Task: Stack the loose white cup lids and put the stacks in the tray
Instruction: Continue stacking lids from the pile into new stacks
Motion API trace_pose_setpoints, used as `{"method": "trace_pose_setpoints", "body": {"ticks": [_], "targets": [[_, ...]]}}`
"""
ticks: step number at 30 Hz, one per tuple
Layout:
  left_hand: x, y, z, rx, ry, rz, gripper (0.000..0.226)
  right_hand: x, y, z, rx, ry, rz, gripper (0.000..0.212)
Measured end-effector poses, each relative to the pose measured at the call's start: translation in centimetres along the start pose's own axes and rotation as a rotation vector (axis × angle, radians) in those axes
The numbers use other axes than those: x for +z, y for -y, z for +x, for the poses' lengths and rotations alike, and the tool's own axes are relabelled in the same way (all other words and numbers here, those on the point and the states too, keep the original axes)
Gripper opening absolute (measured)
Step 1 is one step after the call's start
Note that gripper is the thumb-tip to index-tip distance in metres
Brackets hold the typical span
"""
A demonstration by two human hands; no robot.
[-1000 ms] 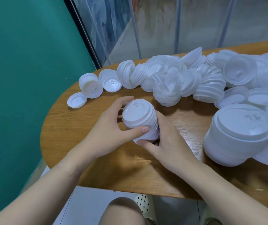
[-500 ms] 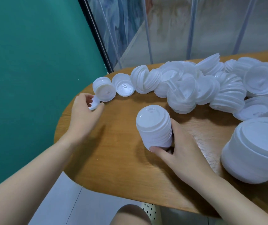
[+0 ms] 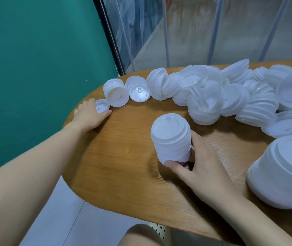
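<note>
A stack of small white lids (image 3: 171, 139) stands tilted on the wooden table (image 3: 124, 157). My right hand (image 3: 200, 164) grips its base, thumb in front and fingers behind. My left hand (image 3: 88, 115) reaches to the table's far left edge and closes around a single small lid (image 3: 101, 106) lying flat there. Beside that lid lie a short stack on its side (image 3: 116, 92) and an upturned lid (image 3: 139, 92). A long heap of loose white lids (image 3: 212, 96) runs along the back. No tray is in view.
A tall stack of larger white lids (image 3: 281, 171) stands at the right edge, close to my right forearm. A teal wall rises at the left and clear plastic strip curtains hang behind the table. My knee shows below the table's front edge.
My left hand left the stack and reached to the far-left single lid, now settling over it. My right hand keeps hold of the stack. The view shifted slightly.
</note>
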State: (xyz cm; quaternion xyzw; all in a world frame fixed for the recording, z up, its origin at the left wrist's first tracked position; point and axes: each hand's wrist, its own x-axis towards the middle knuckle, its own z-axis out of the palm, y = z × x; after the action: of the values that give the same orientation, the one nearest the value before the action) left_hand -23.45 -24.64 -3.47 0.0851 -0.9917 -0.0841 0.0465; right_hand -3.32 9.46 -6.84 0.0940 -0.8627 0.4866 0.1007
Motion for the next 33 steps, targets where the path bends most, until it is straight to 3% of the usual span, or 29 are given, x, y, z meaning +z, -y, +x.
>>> {"method": "trace_pose_setpoints", "body": {"ticks": [6, 13, 16, 20, 23, 27, 31, 33], "targets": [[-1.8, -0.5, -3.2, 0.000, -0.080, 0.029, 0.092, 0.0, 0.0, 0.1, -0.003, -0.002, -0.004, 0.072], [-4.7, -0.8, -9.8, 0.097, -0.092, -0.138, 0.089, 0.2, 0.0, 0.1, 0.013, -0.004, -0.034, 0.074], [-6.5, -3.3, -12.7, 0.148, -0.109, -0.318, 0.088, 0.0, 0.2, -0.3, 0.013, -0.008, -0.037, 0.077], [-7.9, -9.4, -17.5, 0.240, -0.119, -0.654, 0.055, -0.2, 0.3, -0.9, 0.030, -0.022, -0.040, 0.078], [-7.4, -12.8, -19.5, 0.253, -0.126, -0.959, 0.050, -0.4, 0.4, -1.1, 0.035, -0.029, -0.031, 0.080], [-5.0, -15.6, -20.9, 0.210, -0.211, -1.182, 0.064, -0.5, 0.4, -1.3, 0.046, -0.022, -0.015, 0.078], [-4.1, -18.0, -21.2, -0.031, -0.231, -1.438, 0.094, -0.6, 0.3, -1.3, 0.042, -0.021, 0.009, 0.069], [-3.6, -18.2, -21.2, -0.019, -0.312, -1.474, 0.088, -0.7, 0.2, -1.2, 0.047, -0.016, 0.019, 0.062]]}}
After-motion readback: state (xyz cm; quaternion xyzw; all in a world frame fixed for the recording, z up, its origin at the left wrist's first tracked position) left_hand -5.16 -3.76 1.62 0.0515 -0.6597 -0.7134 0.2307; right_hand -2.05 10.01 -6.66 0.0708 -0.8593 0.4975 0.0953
